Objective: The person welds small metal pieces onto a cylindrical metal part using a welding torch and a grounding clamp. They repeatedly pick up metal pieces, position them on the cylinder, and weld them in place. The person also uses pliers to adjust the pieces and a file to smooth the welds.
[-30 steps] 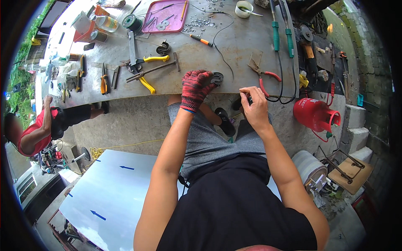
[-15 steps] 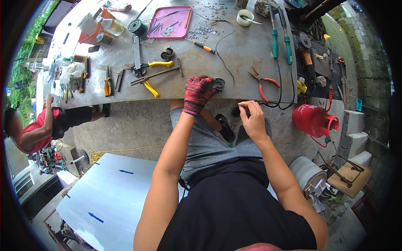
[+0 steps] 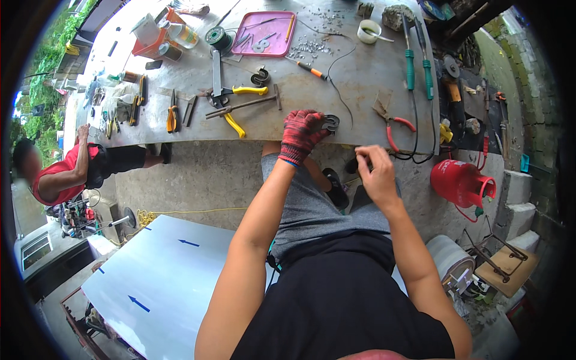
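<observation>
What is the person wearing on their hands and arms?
The left hand wears a red knitted work glove flecked with dark, ending in a blue-edged cuff at the wrist. The right hand is bare, with no glove. Both forearms are uncovered: no sleeves, watch or bands show.

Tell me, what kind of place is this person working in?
Most likely an open-air repair or metalwork workshop. A long grey workbench is strewn with hand tools such as yellow-handled pliers and red-handled pliers, a red gas cylinder stands on the concrete floor, and greenery shows at the left edge.
</observation>
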Motion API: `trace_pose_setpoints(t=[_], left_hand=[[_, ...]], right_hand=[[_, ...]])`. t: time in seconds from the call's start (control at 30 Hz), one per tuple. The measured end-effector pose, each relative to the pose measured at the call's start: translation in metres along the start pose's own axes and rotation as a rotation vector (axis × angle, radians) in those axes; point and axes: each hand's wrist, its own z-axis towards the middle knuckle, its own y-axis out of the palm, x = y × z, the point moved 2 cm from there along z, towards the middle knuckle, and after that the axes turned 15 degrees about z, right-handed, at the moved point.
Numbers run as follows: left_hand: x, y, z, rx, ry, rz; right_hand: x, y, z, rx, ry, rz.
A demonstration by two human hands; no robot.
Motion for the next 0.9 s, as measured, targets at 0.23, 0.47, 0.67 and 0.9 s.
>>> trace_pose_setpoints(t=[0.23, 0.47, 0.67, 0.9], left_hand=[[0.001, 0.001, 0.003, 0.046, 0.049, -0.045], [-0.007, -0.002, 0.01, -0.009, 0.053, -0.074], [-0.013, 0.023, -0.004, -0.028, 0.025, 0.05], [-0.008, 0.029, -0.003, -0.024, 0.006, 0.039]], right_hand=[[-0.06, 0.003, 0.065, 0.162, -0.092, 0.135], [-0.13, 0.095, 0.023, -0.387, -0.497, 0.441], [-0.069, 0.084, 0.006, -0.329, -0.126, 0.357], [-0.006, 0.037, -0.012, -0.228, 0.078, 0.247]])
